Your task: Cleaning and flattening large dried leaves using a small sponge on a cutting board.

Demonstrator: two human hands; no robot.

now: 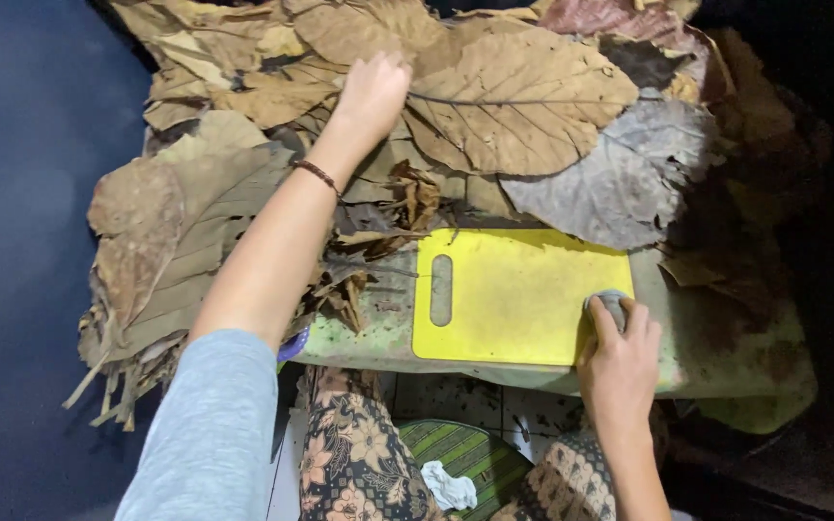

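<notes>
Dried brown leaves lay under the left hand, fingers curled into them; the right hand clenched a grey object on the yellow cutting board.

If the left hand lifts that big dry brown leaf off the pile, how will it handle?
The big leaf looks curled and dry, so probably light and stiff but brittle, apt to crack. The left hand rests on the overlapping leaf pile, so neighbours may drag along.

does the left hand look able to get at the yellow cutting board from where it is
Probably yes: the left hand rests on the dry leaves just beyond the yellow cutting board, whose slotted end lies bare; only the right hand occupies its far corner.
</notes>
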